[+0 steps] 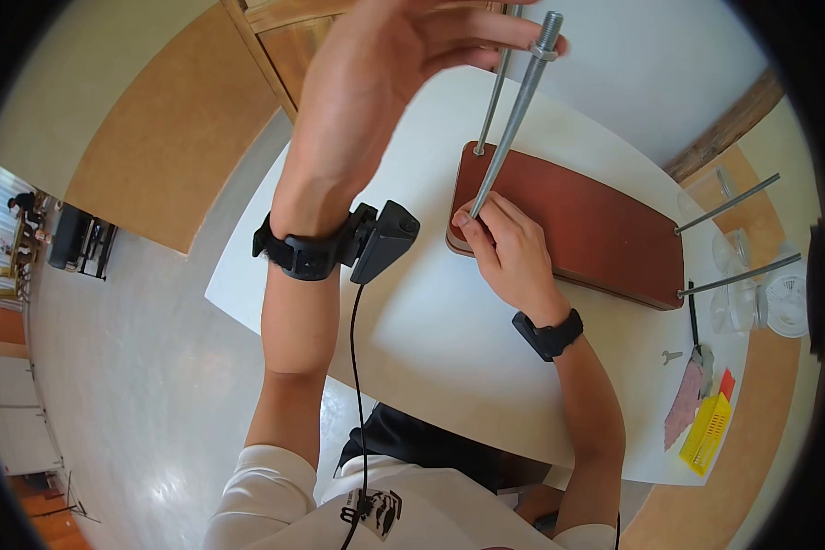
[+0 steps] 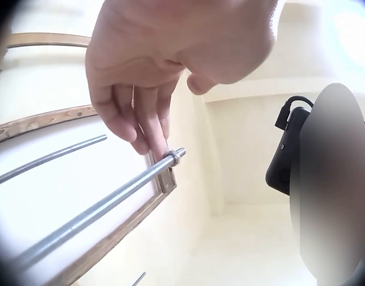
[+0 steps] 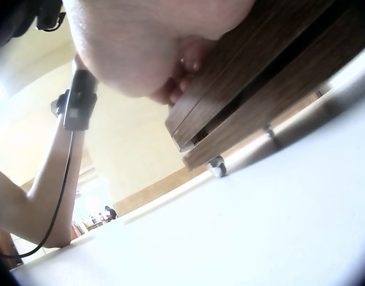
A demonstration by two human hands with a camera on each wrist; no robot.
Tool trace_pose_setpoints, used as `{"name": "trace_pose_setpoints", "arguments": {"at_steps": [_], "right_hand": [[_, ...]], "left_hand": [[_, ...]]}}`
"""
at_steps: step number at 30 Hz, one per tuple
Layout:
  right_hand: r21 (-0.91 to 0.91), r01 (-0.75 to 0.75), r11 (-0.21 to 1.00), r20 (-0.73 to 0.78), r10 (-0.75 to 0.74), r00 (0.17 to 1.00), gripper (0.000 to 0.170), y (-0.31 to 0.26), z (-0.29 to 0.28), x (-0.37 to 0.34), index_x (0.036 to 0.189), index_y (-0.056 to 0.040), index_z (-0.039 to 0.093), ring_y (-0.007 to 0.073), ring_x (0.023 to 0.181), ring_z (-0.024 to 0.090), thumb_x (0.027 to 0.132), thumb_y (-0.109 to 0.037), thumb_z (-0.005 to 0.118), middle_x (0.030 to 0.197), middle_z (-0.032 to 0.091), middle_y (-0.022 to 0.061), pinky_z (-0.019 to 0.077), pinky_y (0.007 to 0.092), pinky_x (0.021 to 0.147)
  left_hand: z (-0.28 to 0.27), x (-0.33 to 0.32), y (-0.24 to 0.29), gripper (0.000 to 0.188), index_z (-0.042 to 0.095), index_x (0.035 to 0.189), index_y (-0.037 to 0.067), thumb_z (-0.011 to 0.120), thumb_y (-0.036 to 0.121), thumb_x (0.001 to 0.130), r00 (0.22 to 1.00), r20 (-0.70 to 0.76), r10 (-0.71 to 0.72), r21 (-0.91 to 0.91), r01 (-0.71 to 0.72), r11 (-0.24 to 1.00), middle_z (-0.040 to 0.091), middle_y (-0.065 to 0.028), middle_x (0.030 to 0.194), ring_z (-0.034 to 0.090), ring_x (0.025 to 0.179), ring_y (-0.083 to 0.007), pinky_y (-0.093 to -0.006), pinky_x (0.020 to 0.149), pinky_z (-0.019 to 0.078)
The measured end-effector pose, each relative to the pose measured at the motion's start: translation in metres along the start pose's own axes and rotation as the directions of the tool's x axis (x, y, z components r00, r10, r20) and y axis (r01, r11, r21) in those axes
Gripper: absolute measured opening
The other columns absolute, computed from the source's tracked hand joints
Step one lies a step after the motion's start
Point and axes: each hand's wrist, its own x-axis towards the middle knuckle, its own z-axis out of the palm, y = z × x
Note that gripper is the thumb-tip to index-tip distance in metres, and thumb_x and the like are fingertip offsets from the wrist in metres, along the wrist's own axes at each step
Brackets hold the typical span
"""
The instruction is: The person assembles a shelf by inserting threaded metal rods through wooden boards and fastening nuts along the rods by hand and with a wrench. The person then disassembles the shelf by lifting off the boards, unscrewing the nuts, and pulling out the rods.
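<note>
My left hand (image 1: 367,92) is raised at the top of a tall threaded rod (image 1: 513,124). Its fingers reach out fairly straight, and in the left wrist view a fingertip touches the hex nut (image 2: 173,157) near the rod's upper end. Low down, my right hand (image 1: 515,247) rests on the near left corner of a reddish-brown wooden board assembly (image 1: 596,206), thumb and fingers pinching the rod's base. From the side, the right wrist view shows stacked dark wooden boards (image 3: 248,101) with a gap between them and a metal nut (image 3: 217,167) underneath.
More threaded rods (image 1: 729,202) rise from the other corners. On the white table (image 1: 431,339) lie a small wrench (image 1: 672,357), a pink cloth (image 1: 684,403) and a yellow basket (image 1: 706,434). Clear plastic jars (image 1: 733,307) stand at the right. A black cable (image 1: 355,367) hangs from the left wrist camera.
</note>
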Motion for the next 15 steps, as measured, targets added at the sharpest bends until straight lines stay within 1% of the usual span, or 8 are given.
{"name": "trace_pose_setpoints", "arguments": {"at_steps": [2,4,6,7,9,10,12,15], "right_hand": [[0.004,0.004,1.000,-0.001,-0.004,1.000,0.020,0.000,-0.001,-0.001,0.095,-0.0005,0.061,0.0308,0.073,0.061,0.102,-0.019,0.059,0.084,0.060,0.0106,0.0498,0.0420,0.064],[-0.005,-0.018,1.000,0.007,0.018,1.000,0.019,0.000,-0.001,0.000,0.095,-0.0005,0.061,0.0307,0.073,0.061,0.102,-0.019,0.059,0.084,0.060,0.0105,0.0499,0.0417,0.065],[-0.009,-0.016,1.000,0.007,0.016,1.000,0.019,0.001,0.000,0.000,0.095,-0.0005,0.061,0.0306,0.073,0.061,0.102,-0.019,0.059,0.084,0.060,0.0105,0.0498,0.0417,0.064],[-0.015,-0.014,1.000,0.006,0.014,1.000,0.020,0.001,0.000,0.000,0.095,-0.0004,0.061,0.0306,0.073,0.061,0.102,-0.019,0.059,0.084,0.060,0.0104,0.0498,0.0417,0.064],[-0.016,-0.008,1.000,-0.001,0.008,1.000,0.020,0.002,0.001,0.000,0.095,-0.0003,0.061,0.0305,0.073,0.061,0.102,-0.019,0.059,0.084,0.060,0.0104,0.0497,0.0418,0.064],[-0.017,-0.002,1.000,-0.008,0.002,1.000,0.020,0.002,0.001,-0.001,0.095,-0.0001,0.061,0.0305,0.073,0.061,0.102,-0.019,0.059,0.083,0.060,0.0104,0.0496,0.0418,0.064],[-0.004,0.006,1.000,-0.004,-0.006,1.000,0.020,0.001,0.001,0.000,0.095,0.0000,0.061,0.0306,0.072,0.061,0.102,-0.019,0.059,0.083,0.060,0.0105,0.0494,0.0420,0.064],[-0.002,-0.002,1.000,-0.003,0.002,1.000,0.020,0.001,0.000,0.000,0.095,-0.0001,0.061,0.0308,0.071,0.060,0.102,-0.019,0.059,0.082,0.059,0.0106,0.0492,0.0422,0.063]], "left_hand": [[-0.037,0.015,-0.017,0.066,0.069,0.119,0.002,0.035,0.057,0.109,0.983,0.134,0.129,0.003,-0.131,0.991,0.073,-0.0098,0.094,0.066,0.089,-0.0177,-0.0330,0.091,0.0465],[-0.029,0.013,-0.006,0.067,0.069,0.120,0.003,0.035,0.059,0.109,0.991,0.047,0.125,0.048,-0.127,0.991,0.073,-0.0110,0.095,0.066,0.090,-0.0185,-0.0331,0.092,0.0463],[-0.010,0.005,0.011,0.065,0.070,0.119,0.003,0.035,0.057,0.109,0.998,-0.065,-0.010,-0.153,0.000,0.988,0.073,-0.0106,0.091,0.066,0.090,-0.0179,-0.0324,0.091,0.0460],[0.008,0.006,0.025,0.065,0.070,0.119,0.003,0.035,0.057,0.109,0.998,-0.066,-0.010,-0.154,0.000,0.988,0.073,-0.0106,0.091,0.066,0.090,-0.0179,-0.0324,0.091,0.0460],[0.038,0.013,0.048,0.063,0.070,0.119,0.003,0.037,0.056,0.109,0.891,-0.271,-0.364,-0.001,0.378,0.926,0.073,-0.0101,0.092,0.065,0.093,-0.0171,-0.0320,0.090,0.0456],[0.028,0.010,0.039,0.063,0.070,0.119,0.003,0.037,0.056,0.109,0.891,-0.272,-0.364,-0.001,0.378,0.926,0.073,-0.0101,0.092,0.065,0.093,-0.0171,-0.0320,0.090,0.0456],[-0.009,0.002,0.006,0.067,0.068,0.126,0.002,0.036,0.059,0.108,0.987,0.158,0.039,-0.015,-0.037,0.999,0.074,-0.0120,0.108,0.065,0.105,-0.0185,-0.0331,0.093,0.0453],[-0.039,0.019,-0.017,0.075,0.065,0.131,0.001,0.032,0.063,0.106,0.993,0.092,0.079,0.060,-0.085,0.995,0.073,-0.0148,0.122,0.065,0.115,-0.0209,-0.0337,0.096,0.0446]]}}
